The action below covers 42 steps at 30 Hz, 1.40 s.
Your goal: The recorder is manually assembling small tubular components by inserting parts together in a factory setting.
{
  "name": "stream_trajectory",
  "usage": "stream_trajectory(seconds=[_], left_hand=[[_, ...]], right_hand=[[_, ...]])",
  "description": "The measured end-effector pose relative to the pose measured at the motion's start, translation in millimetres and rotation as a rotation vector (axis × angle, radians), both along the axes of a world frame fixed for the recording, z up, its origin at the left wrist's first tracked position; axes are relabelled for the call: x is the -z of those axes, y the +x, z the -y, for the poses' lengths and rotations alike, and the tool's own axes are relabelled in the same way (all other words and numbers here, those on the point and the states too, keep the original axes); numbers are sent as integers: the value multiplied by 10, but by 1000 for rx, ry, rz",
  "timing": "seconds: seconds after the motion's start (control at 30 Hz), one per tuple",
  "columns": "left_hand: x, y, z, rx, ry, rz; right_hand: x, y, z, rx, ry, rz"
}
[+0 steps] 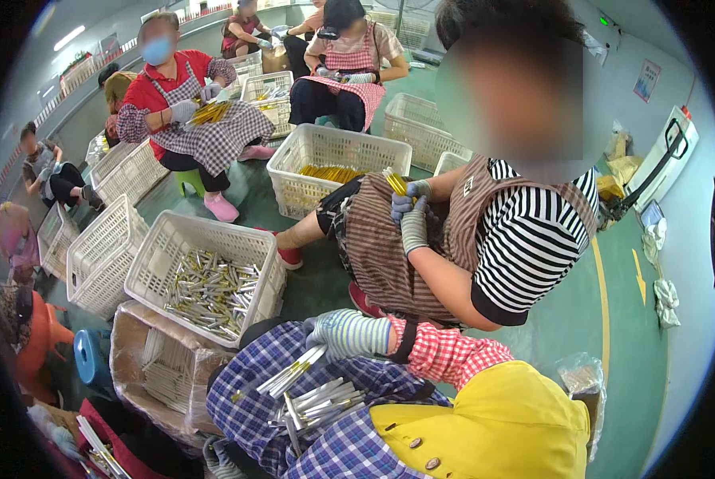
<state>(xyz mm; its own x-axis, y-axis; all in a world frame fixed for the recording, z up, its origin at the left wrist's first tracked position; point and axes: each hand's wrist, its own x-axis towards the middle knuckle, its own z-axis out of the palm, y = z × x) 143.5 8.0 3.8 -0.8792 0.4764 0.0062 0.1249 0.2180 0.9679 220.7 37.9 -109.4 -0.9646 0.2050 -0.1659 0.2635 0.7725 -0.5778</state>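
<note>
My right hand (348,334), in a striped glove below a red-checked sleeve cover, reaches over my lap. Its curled fingers grip one end of a small fan of slim white tubes (293,372) with yellow-green middles. Below them a loose pile of silvery-white tubes (323,405) rests on my blue plaid apron (249,383). At the lower edge, beside the cardboard box, part of my left hand (223,460) shows in a grey striped glove, its fingers largely hidden.
A white crate (146,271) of similar tubes stands beyond my lap, with a plastic-lined cardboard box (126,343) nearer. A co-worker in a striped apron (389,247) sits close at right, holding yellow tubes (395,182). More crates and seated workers lie beyond; a blue stool (92,359) stands left.
</note>
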Motion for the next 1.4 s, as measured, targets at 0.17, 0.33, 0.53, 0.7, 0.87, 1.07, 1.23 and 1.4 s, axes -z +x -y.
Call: stream_trajectory(seconds=[0.17,0.33,0.53,0.7,0.87,1.07,1.23,1.4], left_hand=[[427,-421,570,24,162,-21],[1684,-1109,2759,-2,337,-24],[1410,-1138,2685,503,49,-285],[1117,-756,2561,494,79,235],[1093,-754,2518,317,140,429],[1066,-810,2557,545,21,72],[1237,-835,2748,586,-112,355],[963,-701,2597,745,-172,178]], right_hand=[[367,286,-67,104,-136,-216],[282,209,197,199,-287,-263],[-5,166,515,160,-652,-256],[-71,147,581,183,-803,-270],[-181,224,470,160,-730,-234],[-11,195,477,123,-751,-240],[-65,238,434,-9,-609,-108],[-201,327,568,-22,-393,-24]])
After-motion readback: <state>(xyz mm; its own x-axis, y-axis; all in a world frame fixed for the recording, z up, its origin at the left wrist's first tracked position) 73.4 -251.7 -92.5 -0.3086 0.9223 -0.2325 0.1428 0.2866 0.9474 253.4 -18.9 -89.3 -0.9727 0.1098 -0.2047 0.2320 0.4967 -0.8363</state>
